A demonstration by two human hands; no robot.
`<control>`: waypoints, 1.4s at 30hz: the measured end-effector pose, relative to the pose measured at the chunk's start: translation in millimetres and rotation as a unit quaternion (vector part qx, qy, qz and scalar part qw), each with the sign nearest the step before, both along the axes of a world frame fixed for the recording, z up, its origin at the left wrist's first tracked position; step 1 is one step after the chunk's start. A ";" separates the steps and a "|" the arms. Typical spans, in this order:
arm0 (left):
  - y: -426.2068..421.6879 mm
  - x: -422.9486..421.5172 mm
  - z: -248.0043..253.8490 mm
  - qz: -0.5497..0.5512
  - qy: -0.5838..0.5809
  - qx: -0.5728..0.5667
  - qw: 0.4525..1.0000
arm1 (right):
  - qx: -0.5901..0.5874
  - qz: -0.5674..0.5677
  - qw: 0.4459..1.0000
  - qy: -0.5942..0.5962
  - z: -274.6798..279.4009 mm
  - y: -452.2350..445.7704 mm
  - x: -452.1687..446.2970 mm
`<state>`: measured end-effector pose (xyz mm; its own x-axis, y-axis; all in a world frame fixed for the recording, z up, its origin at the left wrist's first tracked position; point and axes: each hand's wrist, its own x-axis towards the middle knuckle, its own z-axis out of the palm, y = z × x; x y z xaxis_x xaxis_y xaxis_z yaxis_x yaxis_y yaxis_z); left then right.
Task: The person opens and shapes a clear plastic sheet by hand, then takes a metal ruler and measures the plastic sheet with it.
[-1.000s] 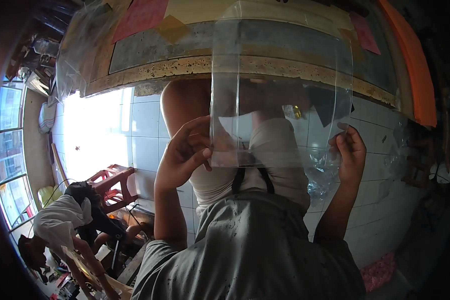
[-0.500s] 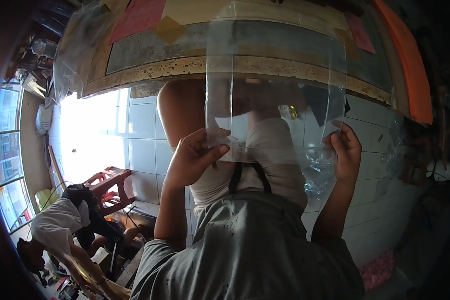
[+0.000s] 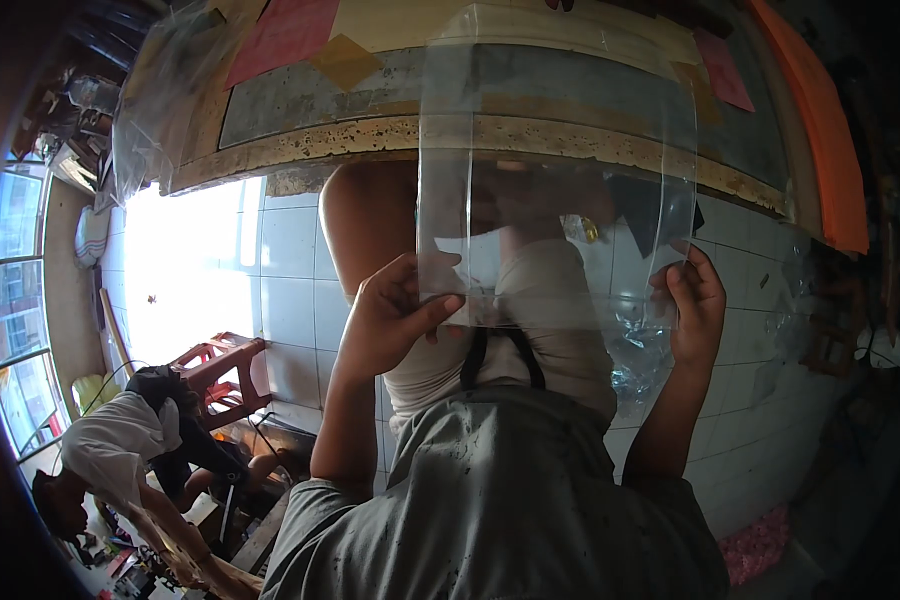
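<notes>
A clear plastic sheet (image 3: 560, 150), with a crease down each side, stretches from above my lap up over the worktable. My left hand (image 3: 395, 310) pinches its lower left corner between thumb and fingers. At the lower right edge, my right hand (image 3: 692, 300) grips the same sheet, thumb against curled fingers. Through the plastic I can see my legs and the table's front edge (image 3: 300, 138). Whether it is a single sheet or a flat bag, I cannot tell.
Pink paper (image 3: 280, 40) and orange cloth-like material (image 3: 820, 130) lie on the table. Crumpled clear plastic (image 3: 155, 110) hangs at its left corner. On the left are a red stool (image 3: 225, 375) and another person (image 3: 120, 440) bending over. Clear wrapping (image 3: 640, 360) lies on the tiled floor.
Both hands and the plastic sheet stay nearly in place. The whole view has shifted very slightly to the right and down.
</notes>
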<state>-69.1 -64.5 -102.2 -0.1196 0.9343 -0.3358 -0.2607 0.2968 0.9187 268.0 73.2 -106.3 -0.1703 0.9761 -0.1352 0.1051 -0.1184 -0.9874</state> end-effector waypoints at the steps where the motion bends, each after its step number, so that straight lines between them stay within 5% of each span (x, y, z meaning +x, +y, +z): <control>1: 0.2 0.6 0.3 0.002 -0.003 0.002 1.000 | 0.001 0.000 1.000 -0.002 0.1 0.1 0.1; 15: -1.5 3.0 -5.9 0.024 0.034 0.019 0.999 | -0.076 0.132 0.988 0.036 21.6 -10.0 -3.0; 42: 10.1 6.0 -3.4 0.009 0.072 -0.029 0.997 | -0.099 0.092 0.990 0.027 24.6 -8.5 -3.6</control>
